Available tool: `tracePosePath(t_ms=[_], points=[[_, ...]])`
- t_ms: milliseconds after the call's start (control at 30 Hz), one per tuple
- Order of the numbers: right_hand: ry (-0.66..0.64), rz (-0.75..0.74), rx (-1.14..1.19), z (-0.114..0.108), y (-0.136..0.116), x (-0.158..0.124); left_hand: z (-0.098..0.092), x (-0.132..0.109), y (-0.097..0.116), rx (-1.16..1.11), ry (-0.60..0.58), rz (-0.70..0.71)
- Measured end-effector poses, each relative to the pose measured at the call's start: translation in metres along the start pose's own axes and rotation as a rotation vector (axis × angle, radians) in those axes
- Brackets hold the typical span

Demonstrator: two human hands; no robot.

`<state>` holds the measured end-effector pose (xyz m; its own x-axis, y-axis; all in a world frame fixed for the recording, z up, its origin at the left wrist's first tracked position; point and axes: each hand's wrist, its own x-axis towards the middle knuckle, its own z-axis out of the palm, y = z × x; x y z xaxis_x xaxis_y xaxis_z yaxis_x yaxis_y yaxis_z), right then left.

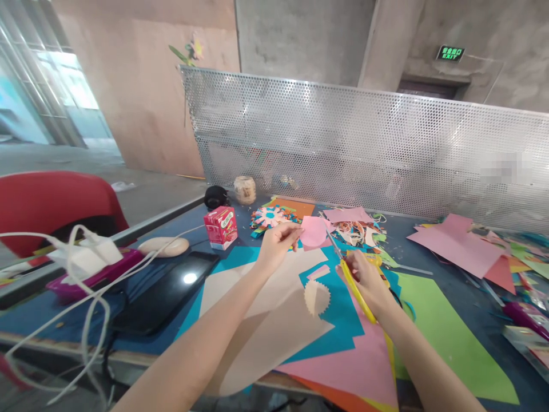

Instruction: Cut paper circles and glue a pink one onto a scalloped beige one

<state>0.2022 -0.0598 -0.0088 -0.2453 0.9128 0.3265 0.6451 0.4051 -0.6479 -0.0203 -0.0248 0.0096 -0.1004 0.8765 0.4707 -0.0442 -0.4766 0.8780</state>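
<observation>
My left hand (278,243) pinches a small round piece of pink paper (313,231) and holds it up above the table. My right hand (364,278) grips yellow-handled scissors (348,273); their blades point up and left to the pink piece's right edge. Below the hands lie overlapping sheets of beige (266,320), teal (338,312), pink (364,366) and green paper (446,337). A beige scalloped cut-out (317,296) rests on the teal sheet.
A red juice carton (221,227), a finished paper flower (270,217), a heap of paper scraps (360,229) and pink sheets (458,243) lie further back. A black tablet (165,297), white cables (86,297) and a purple box (96,274) sit left. A perforated metal screen (364,149) closes off the table's far edge.
</observation>
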Motion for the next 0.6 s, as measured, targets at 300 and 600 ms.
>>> tracePosePath(t_ms=[300,600], points=[[-0.005,0.007,-0.058,0.001,0.004,0.002,-0.004,0.005,-0.005,-0.096,0.059,-0.089],[-0.01,0.014,-0.113,0.001,0.006,0.003,0.007,-0.002,-0.008,-0.272,-0.05,-0.393]])
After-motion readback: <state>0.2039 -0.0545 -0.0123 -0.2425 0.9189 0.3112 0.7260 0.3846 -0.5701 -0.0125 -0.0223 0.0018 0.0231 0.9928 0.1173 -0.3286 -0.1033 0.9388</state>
